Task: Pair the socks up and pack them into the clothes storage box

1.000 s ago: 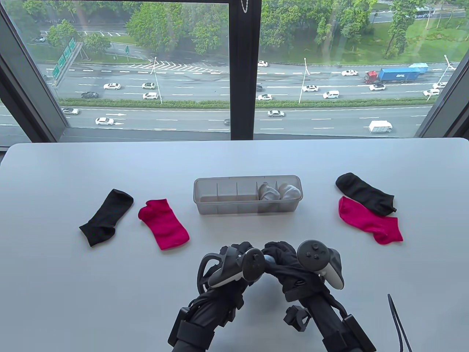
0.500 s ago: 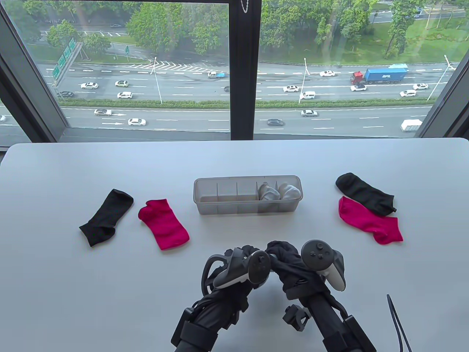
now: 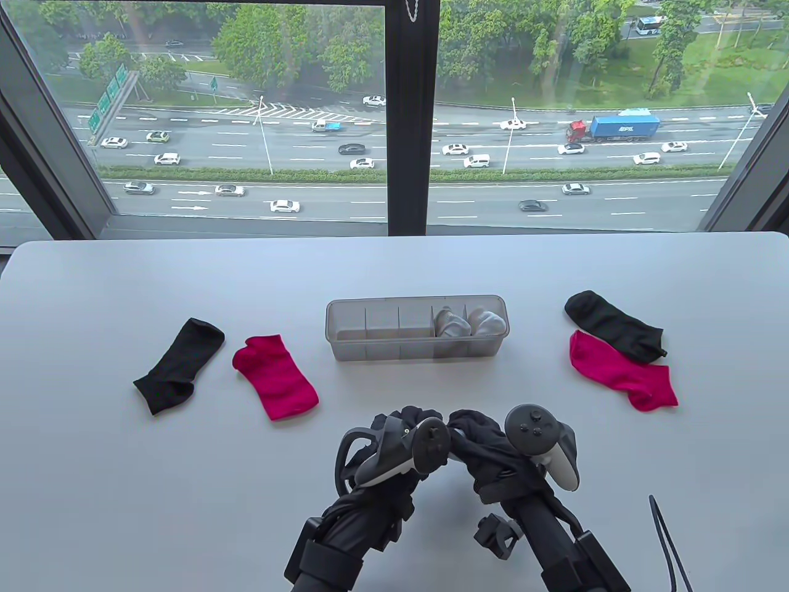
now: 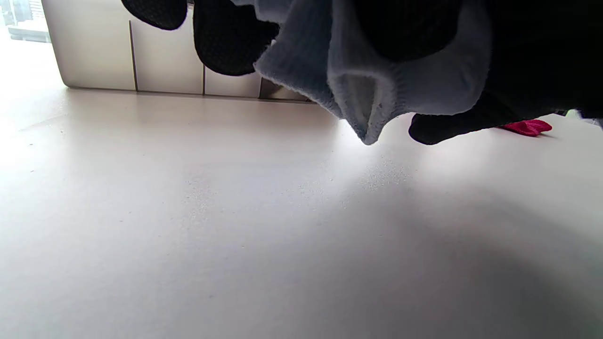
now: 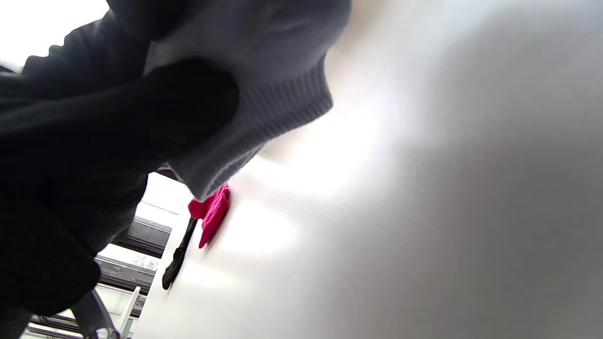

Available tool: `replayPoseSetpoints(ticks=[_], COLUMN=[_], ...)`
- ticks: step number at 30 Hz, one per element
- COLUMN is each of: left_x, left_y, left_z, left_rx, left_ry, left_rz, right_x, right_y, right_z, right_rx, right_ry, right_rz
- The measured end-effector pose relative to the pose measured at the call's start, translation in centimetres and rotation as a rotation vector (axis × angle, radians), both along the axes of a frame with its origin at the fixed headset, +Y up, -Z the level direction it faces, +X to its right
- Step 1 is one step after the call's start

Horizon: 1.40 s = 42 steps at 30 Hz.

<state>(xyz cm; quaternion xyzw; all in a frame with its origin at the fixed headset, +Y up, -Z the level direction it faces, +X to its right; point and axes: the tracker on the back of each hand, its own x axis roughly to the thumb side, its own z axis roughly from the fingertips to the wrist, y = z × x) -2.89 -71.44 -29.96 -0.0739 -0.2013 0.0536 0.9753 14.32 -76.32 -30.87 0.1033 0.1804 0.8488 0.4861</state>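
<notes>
Both hands meet near the table's front centre. My left hand (image 3: 412, 420) and right hand (image 3: 473, 425) grip one pale blue-grey sock bundle (image 4: 358, 80) between them, just above the table. Its ribbed cuff (image 5: 278, 113) shows in the right wrist view, and the gloves hide it in the table view. The clear storage box (image 3: 382, 353) stands beyond the hands, with white rolled socks (image 3: 453, 324) in its two right compartments. A black sock (image 3: 179, 367) and a pink sock (image 3: 275, 376) lie at the left. Another black sock (image 3: 613, 324) and pink sock (image 3: 619, 370) lie at the right.
A thin black strap (image 3: 669, 549) lies at the front right corner. The box's left compartments (image 3: 382, 324) hold nothing. A large window runs behind the table's far edge (image 3: 394, 242).
Both hands shift a little while working the pale sock bundle between them. The socks on the table and the box have not moved.
</notes>
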Motion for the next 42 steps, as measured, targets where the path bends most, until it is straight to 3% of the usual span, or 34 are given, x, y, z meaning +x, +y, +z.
replayPoseSetpoints(ticks=[3, 5, 15, 20, 30, 33, 39, 42], left_x=[-0.3, -0.5, 0.1, 0.0, 0.8, 0.4, 0.2, 0.6], left_y=[-0.2, -0.4, 0.2, -0.3, 0.1, 0.0, 0.1, 0.3], left_z=[-0.4, -0.3, 0.3, -0.1, 0.6, 0.3, 0.5, 1.0], left_rx=[-0.056, -0.059, 0.067, -0.022, 0.09, 0.037, 0.095, 0.183], left_ry=[-0.009, -0.016, -0.005, -0.023, -0.023, -0.025, 0.016, 0.036], left_rz=[-0.021, -0.019, -0.004, -0.034, -0.059, -0.046, -0.078, -0.095], right_x=[-0.1, -0.1, 0.5, 0.4, 0.3, 0.4, 0.1, 0.4], right_y=[0.2, 0.5, 0.0, 0.7, 0.4, 0.9, 1.5, 1.3], right_z=[-0.2, -0.2, -0.2, -0.2, -0.1, 0.0, 0.3, 0.2], right_rx=[0.037, 0.065, -0.021, 0.062, -0.001, 0.06, 0.086, 0.084], right_ry=[0.072, 0.046, -0.018, 0.042, -0.002, 0.032, -0.035, -0.083], right_rz=[0.089, 0.098, -0.058, 0.063, -0.036, -0.01, -0.029, -0.009])
